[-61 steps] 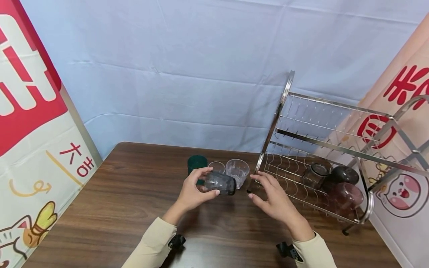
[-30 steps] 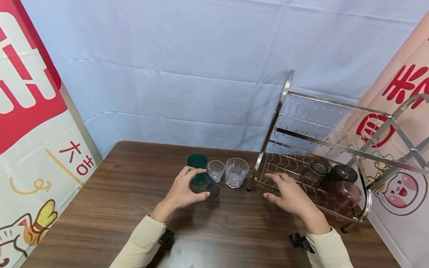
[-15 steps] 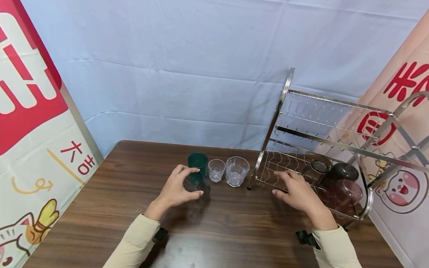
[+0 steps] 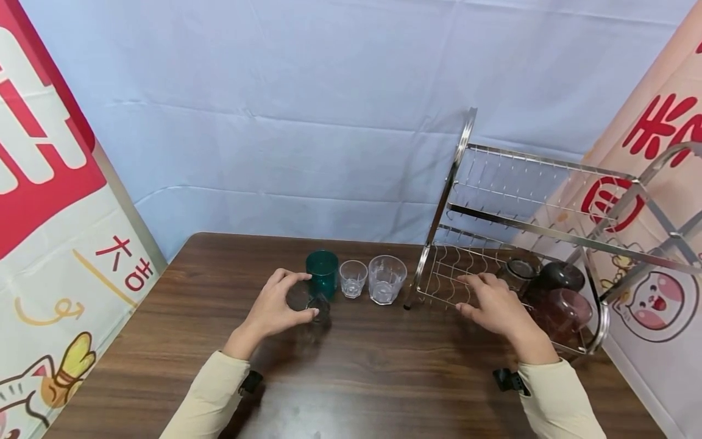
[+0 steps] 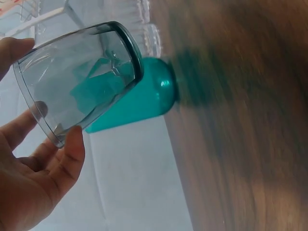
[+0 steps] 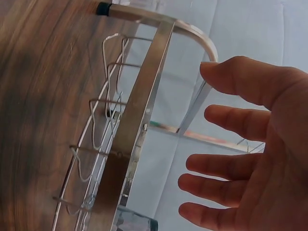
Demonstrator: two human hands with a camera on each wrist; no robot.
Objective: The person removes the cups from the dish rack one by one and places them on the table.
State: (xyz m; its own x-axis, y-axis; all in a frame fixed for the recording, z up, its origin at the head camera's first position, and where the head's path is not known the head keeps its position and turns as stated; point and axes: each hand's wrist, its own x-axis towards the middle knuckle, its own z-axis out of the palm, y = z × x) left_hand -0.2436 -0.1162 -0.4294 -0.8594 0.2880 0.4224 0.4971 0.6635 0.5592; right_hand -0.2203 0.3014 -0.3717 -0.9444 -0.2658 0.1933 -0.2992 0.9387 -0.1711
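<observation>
My left hand (image 4: 274, 311) holds a grey see-through glass (image 5: 72, 84) near its rim, between thumb and fingers. The glass is slightly tilted, rim up, and its base appears just above the table. Right behind it stands a teal cup (image 4: 322, 268); whether the two touch, I cannot tell. Beside the teal cup are a small clear glass (image 4: 353, 279) and a larger clear glass (image 4: 386, 280). My right hand (image 4: 496, 305) holds nothing. Its fingers are spread and loosely bent, close in front of the lower shelf of a metal dish rack (image 4: 526, 224).
On the rack's lower shelf, at the right, sit a dark clear glass (image 4: 517, 272), a black cup (image 4: 560, 277) and a pinkish cup (image 4: 567, 311). The wooden table (image 4: 373, 378) ends at a pale blue cloth (image 4: 285, 152). Printed banners hang at both sides.
My left hand has carried the grey glass leftward to in front of the teal cup, turning it from lying sideways to nearly upright. My right hand has moved right, along the rack.
</observation>
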